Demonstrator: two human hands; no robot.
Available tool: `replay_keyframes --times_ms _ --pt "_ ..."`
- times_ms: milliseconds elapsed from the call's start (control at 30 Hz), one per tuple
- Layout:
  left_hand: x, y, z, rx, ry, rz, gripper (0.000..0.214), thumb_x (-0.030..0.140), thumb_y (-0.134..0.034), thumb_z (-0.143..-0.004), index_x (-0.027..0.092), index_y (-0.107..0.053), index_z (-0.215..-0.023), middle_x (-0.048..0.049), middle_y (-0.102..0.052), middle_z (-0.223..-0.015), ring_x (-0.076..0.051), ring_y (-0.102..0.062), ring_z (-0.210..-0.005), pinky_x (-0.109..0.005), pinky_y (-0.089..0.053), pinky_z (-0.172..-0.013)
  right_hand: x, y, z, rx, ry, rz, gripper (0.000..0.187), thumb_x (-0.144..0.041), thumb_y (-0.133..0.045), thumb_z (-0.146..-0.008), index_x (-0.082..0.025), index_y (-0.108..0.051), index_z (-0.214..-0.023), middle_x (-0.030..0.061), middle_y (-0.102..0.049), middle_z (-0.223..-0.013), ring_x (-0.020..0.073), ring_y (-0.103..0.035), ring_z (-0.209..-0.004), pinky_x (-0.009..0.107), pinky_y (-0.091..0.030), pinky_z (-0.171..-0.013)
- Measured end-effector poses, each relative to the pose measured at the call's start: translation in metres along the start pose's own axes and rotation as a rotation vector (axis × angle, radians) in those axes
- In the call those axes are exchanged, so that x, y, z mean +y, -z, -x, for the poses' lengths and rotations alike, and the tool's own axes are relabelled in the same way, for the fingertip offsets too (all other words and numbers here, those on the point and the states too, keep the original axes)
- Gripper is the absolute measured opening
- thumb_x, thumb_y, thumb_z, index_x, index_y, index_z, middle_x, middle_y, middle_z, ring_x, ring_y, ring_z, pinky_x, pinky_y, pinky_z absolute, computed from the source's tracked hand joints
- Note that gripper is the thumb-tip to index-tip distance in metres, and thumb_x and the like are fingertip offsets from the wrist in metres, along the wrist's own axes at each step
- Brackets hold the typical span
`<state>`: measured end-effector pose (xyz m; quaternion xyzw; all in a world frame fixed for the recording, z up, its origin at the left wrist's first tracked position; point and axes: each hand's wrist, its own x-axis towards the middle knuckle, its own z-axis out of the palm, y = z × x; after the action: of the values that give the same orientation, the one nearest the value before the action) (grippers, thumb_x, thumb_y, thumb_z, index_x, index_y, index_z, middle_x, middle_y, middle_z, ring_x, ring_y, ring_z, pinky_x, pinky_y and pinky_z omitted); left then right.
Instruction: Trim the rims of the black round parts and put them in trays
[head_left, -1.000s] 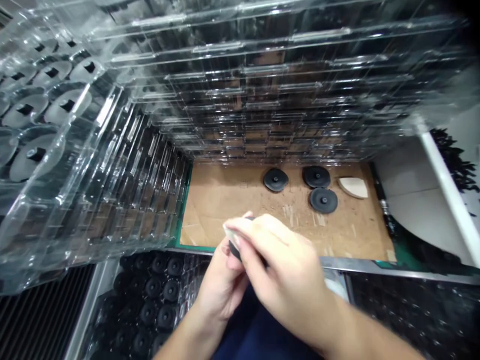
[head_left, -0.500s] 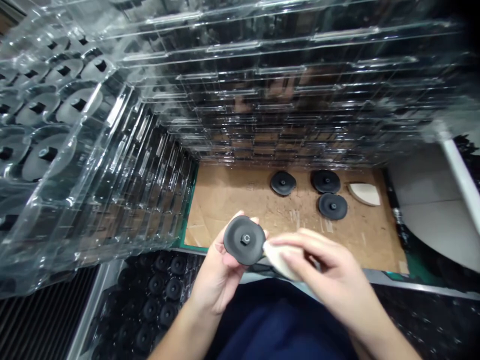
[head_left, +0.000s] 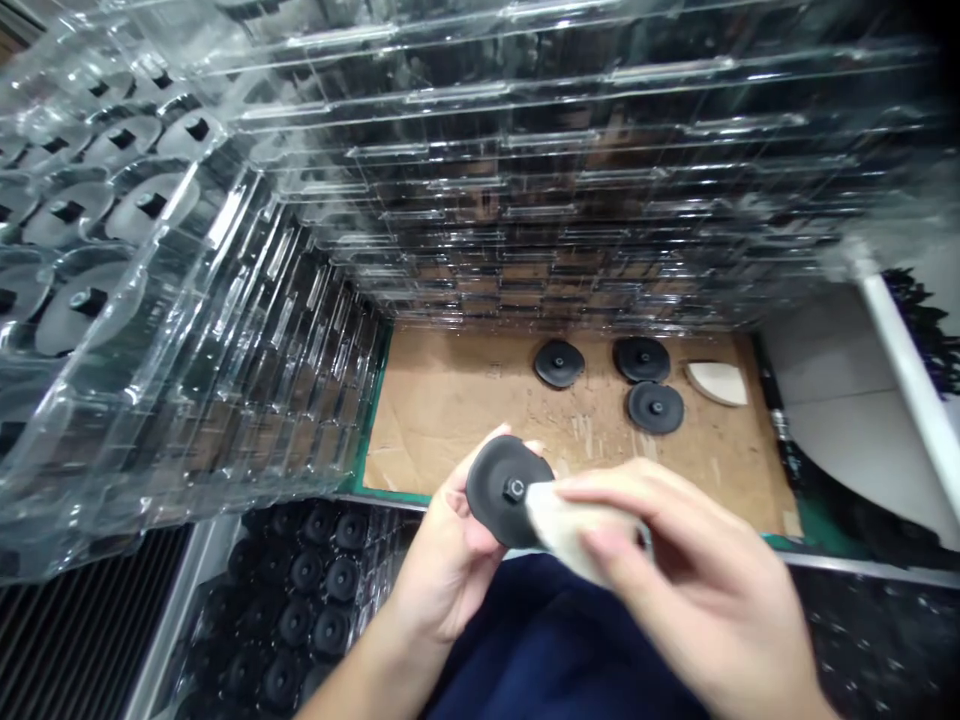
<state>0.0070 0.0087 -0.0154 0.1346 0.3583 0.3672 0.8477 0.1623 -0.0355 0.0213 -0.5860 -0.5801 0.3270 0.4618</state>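
Note:
My left hand (head_left: pixel 454 545) is closed round the edge of a black disc-shaped part (head_left: pixel 495 490), its raised centre stud facing up at me. In my right hand (head_left: pixel 667 560) is a pale cream pad (head_left: pixel 574 530), pinched between thumb and fingers. The pad's tip lies over the right side of the disc, close to the stud, and appears to touch it. Beyond the hands, on brown cardboard (head_left: pixel 442 400), rest three similar discs: one apart (head_left: pixel 559 363), and a back disc (head_left: pixel 642 358) touching a front disc (head_left: pixel 655 407). To their right lies another cream wedge-shaped pad (head_left: pixel 718 382).
Tall stacks of clear plastic trays (head_left: pixel 480 190) wall the far side. More trays (head_left: pixel 97 300) at the left hold several discs. Below left sits a dark tray of discs (head_left: pixel 300 600). A white post (head_left: pixel 900 330) stands at the right.
The disc in my left hand has shifted slightly right and tilted. My right hand has moved the pad from the disc's edge inward over its face, near the stud.

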Motion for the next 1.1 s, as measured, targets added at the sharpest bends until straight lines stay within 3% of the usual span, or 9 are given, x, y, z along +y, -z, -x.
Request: replay_keyframes --times_ms 67,167,300,400,533,700,867,933,1100 --pt "-0.001 -0.002 0.002 0.021 0.003 -0.024 0.065 0.028 -0.091 -0.042 0.027 -0.072 -0.104 -0.0019 -0.073 -0.107 -0.018 -0.066 -0.097 -0.022 -0.051 -0.085 -0.012 -0.002 -0.01 -0.097 0.15 0.085 0.017 -0.01 -0.054 -0.086 -0.016 -0.067 -0.095 0.0026 -0.067 -0.077 0.0123 -0.063 -0.067 0.021 -0.05 -0.06" --pt "-0.002 -0.004 0.005 0.084 0.012 -0.086 0.063 0.028 -0.09 -0.045 0.026 -0.071 -0.105 -0.0029 -0.074 -0.103 -0.019 -0.066 -0.097 -0.024 -0.05 -0.088 -0.018 -0.007 -0.018 -0.243 0.175 0.155 0.018 -0.008 -0.051 -0.086 -0.013 -0.068 -0.089 0.0033 -0.063 -0.072 0.0128 -0.058 -0.062 0.023 -0.047 -0.057" --pt "-0.002 -0.002 0.006 0.116 0.042 -0.132 0.068 0.03 -0.09 -0.047 0.024 -0.069 -0.111 -0.006 -0.075 -0.099 -0.023 -0.066 -0.099 -0.031 -0.048 -0.092 -0.015 -0.006 -0.02 -0.26 0.165 0.152 0.018 -0.008 -0.05 -0.086 -0.012 -0.067 -0.087 0.0031 -0.062 -0.073 0.0119 -0.057 -0.064 0.022 -0.045 -0.058" --pt "0.002 0.002 0.004 0.103 0.033 -0.105 0.064 0.029 -0.091 -0.041 0.025 -0.073 -0.102 -0.0037 -0.075 -0.098 -0.02 -0.068 -0.092 -0.024 -0.052 -0.082 -0.014 -0.005 -0.02 -0.339 0.116 0.156 0.019 -0.007 -0.051 -0.086 -0.015 -0.068 -0.088 0.0005 -0.06 -0.069 0.01 -0.054 -0.06 0.02 -0.041 -0.053" --pt "0.01 0.006 0.003 0.058 -0.022 -0.101 0.062 0.032 -0.09 -0.042 0.027 -0.073 -0.101 -0.0016 -0.075 -0.101 -0.017 -0.068 -0.09 -0.021 -0.053 -0.081 -0.013 -0.006 -0.02 -0.246 0.166 0.092 0.019 -0.009 -0.05 -0.088 -0.013 -0.068 -0.092 0.0021 -0.061 -0.072 0.01 -0.054 -0.063 0.02 -0.043 -0.058" --pt "0.011 0.01 0.004 -0.037 0.042 -0.05 0.067 0.031 -0.091 -0.041 0.025 -0.072 -0.104 -0.0035 -0.075 -0.103 -0.016 -0.068 -0.093 -0.02 -0.052 -0.083 0.004 0.006 -0.013 -0.369 -0.092 -0.025 0.018 -0.018 -0.054 -0.089 -0.022 -0.071 -0.091 -0.0016 -0.063 -0.07 0.0083 -0.056 -0.058 0.018 -0.042 -0.054" --pt "0.008 0.006 0.003 -0.088 0.069 0.031 0.058 0.031 -0.089 -0.048 0.025 -0.072 -0.104 -0.0022 -0.075 -0.102 -0.018 -0.07 -0.089 -0.025 -0.053 -0.082 0.019 0.018 0.002 -0.172 -0.349 -0.081 0.016 -0.034 -0.057 -0.088 -0.026 -0.07 -0.089 0.0016 -0.072 -0.09 0.016 -0.066 -0.079 0.022 -0.051 -0.064" --pt "0.008 0.003 0.003 -0.098 0.079 0.035 0.058 0.031 -0.089 -0.048 0.025 -0.072 -0.104 -0.002 -0.075 -0.102 -0.018 -0.07 -0.089 -0.024 -0.053 -0.083 0.012 0.016 0.004 -0.101 -0.298 -0.022 0.013 -0.031 -0.058 -0.088 -0.026 -0.07 -0.089 0.0008 -0.071 -0.086 0.0142 -0.065 -0.07 0.021 -0.05 -0.057" --pt "0.006 0.001 0.004 -0.071 0.104 -0.009 0.057 0.025 -0.091 -0.045 0.026 -0.074 -0.1 -0.001 -0.075 -0.1 -0.014 -0.068 -0.092 -0.018 -0.051 -0.081 -0.016 0.001 -0.01 -0.184 0.149 0.046 0.018 -0.011 -0.053 -0.087 -0.017 -0.067 -0.095 0.0018 -0.067 -0.077 0.0116 -0.061 -0.067 0.02 -0.049 -0.062"
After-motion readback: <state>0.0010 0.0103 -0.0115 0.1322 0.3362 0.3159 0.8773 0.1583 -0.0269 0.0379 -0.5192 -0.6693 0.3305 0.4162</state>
